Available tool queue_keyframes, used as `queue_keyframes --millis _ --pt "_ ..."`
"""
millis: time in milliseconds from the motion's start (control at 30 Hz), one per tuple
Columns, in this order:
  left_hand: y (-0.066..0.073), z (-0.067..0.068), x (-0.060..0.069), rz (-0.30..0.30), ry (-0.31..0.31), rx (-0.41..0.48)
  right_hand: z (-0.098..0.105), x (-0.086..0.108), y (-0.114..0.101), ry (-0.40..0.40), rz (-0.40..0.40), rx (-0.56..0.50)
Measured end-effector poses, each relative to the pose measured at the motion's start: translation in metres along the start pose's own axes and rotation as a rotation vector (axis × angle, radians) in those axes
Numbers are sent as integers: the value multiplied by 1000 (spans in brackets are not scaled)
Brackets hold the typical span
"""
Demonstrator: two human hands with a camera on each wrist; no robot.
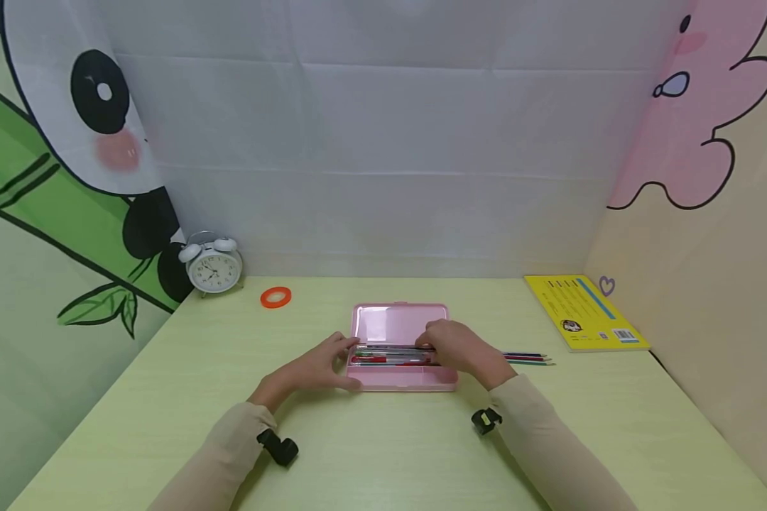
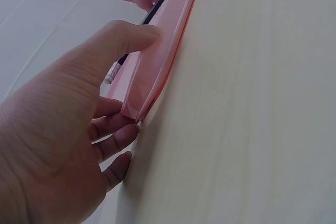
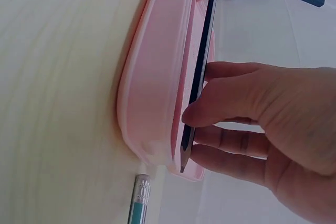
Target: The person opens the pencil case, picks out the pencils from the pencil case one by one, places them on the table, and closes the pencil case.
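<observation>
An open pink pencil case (image 1: 403, 381) lies on the table with its lid back and several pens and pencils (image 1: 383, 360) inside. At its left end my left hand (image 1: 322, 365) holds the case; in the left wrist view the thumb (image 2: 142, 36) lies on the case wall and the other fingers curl at the corner. My right hand (image 1: 463, 348) is over the right part of the case. In the right wrist view it pinches a dark pencil (image 3: 202, 51) between thumb and fingers, along the case's opening, with the sharpened tip toward the right end.
Several pencils (image 1: 530, 358) lie on the table right of the case. A yellow book (image 1: 584, 312) is at the back right. An orange ring-shaped object (image 1: 267, 302) and a white alarm clock (image 1: 214, 271) are at the back left, before a white cloth (image 1: 390, 213).
</observation>
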State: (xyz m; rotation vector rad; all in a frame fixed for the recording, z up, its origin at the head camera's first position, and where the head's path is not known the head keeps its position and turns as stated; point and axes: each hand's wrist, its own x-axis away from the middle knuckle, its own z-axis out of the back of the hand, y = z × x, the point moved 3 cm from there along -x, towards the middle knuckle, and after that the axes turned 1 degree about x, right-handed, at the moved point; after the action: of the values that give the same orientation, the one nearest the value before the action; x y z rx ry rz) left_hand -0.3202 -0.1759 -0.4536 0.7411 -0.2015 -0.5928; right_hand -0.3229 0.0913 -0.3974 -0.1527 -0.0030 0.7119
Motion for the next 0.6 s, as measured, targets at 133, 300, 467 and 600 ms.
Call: queue_keyframes --millis 133,300,467,600 --pt "2 0 1 -4 -1 -2 3 1 0 -1 -18 -2" --pt "4 1 2 -11 -1 5 4 2 1 -1 -33 -12" --pt "4 0 2 -4 0 1 6 3 2 -2 -18 -27" --pt "3 0 1 8 2 -3 8 4 3 7 -8 -24"
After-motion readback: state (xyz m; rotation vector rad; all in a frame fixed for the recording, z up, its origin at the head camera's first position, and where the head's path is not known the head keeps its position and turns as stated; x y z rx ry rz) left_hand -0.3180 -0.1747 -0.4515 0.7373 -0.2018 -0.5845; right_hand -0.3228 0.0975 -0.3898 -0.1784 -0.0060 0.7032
